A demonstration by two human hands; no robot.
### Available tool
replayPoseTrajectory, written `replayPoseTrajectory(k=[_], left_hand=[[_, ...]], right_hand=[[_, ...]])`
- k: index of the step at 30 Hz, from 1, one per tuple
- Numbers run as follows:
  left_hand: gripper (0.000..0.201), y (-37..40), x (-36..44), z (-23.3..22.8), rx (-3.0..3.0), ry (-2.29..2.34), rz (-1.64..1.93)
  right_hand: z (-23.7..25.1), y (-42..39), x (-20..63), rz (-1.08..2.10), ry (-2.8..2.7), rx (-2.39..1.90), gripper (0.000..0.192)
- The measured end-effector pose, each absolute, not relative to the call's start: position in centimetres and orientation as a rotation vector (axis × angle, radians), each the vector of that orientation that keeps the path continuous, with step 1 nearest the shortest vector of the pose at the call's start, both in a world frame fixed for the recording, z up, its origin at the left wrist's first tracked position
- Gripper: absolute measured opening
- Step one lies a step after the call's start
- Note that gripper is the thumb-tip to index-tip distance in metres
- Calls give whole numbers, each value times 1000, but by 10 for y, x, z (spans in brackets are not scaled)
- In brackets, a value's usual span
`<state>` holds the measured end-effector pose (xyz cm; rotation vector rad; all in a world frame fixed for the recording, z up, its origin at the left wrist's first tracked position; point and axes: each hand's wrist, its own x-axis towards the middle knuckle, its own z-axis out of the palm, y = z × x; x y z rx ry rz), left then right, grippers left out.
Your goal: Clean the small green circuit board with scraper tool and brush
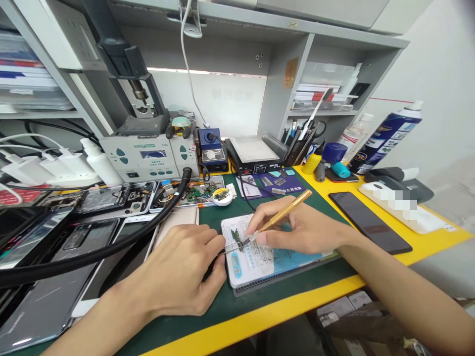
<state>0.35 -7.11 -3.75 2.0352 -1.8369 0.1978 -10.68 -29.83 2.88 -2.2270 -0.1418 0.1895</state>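
My right hand grips a gold-handled craft knife like a pen, its blade pointing down and left. On the left, my left hand is closed around metal tweezers, whose thin tips reach right. Knife tip and tweezer tips meet at a small dark piece beside a little green circuit board; whether they touch it I cannot tell. Beneath them lies a flat white and blue printed pad on the green mat. My left fingers hide most of the tweezers.
Phones crowd the left side under a thick black hose. A grey rework station, a tray of board scraps and a heating plate stand behind. Rightward are a dark phone and a spray can.
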Motion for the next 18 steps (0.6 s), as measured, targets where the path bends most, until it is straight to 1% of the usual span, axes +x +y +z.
replayPoseTrajectory(k=[7, 12, 14, 18], left_hand=[[21, -72, 3, -39, 2008, -1814, 227], [19, -70, 3, -38, 2014, -1804, 237], [19, -69, 2, -38, 2015, -1800, 239], [16, -69, 2, -34, 1981, -1796, 288]], right_hand=[[39, -314, -107, 187, -192, -2193, 29], [46, -325, -110, 322, -176, -2228, 40], [49, -331, -111, 333, -176, -2247, 38], [51, -345, -108, 261, -124, -2328, 30]])
